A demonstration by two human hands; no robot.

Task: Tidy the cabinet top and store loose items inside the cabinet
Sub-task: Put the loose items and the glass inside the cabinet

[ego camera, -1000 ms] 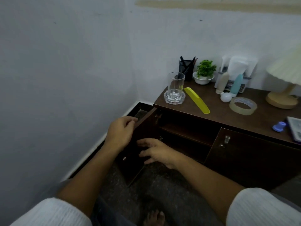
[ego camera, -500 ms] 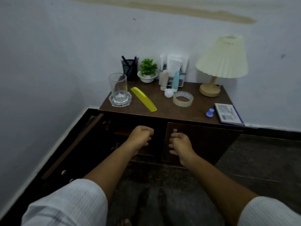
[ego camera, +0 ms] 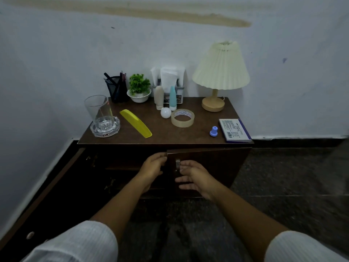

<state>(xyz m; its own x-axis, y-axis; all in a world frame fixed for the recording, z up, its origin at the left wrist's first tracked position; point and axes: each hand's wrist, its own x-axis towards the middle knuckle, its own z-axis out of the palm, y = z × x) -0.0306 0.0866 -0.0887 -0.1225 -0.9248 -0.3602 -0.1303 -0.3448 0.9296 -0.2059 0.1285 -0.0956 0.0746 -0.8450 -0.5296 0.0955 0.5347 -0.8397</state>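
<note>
While left door stands swung wide, left hand curls grip round free edge of right door, which sits slightly ajar. Right hand just beside door handle, fingers spread, holding nothing. On cabinet surface: glass, yellow comb, tape roll, blue cap, booklet.

There are two bottles, one glass, one comb, one tape roll, one lamp and one plant.
</note>
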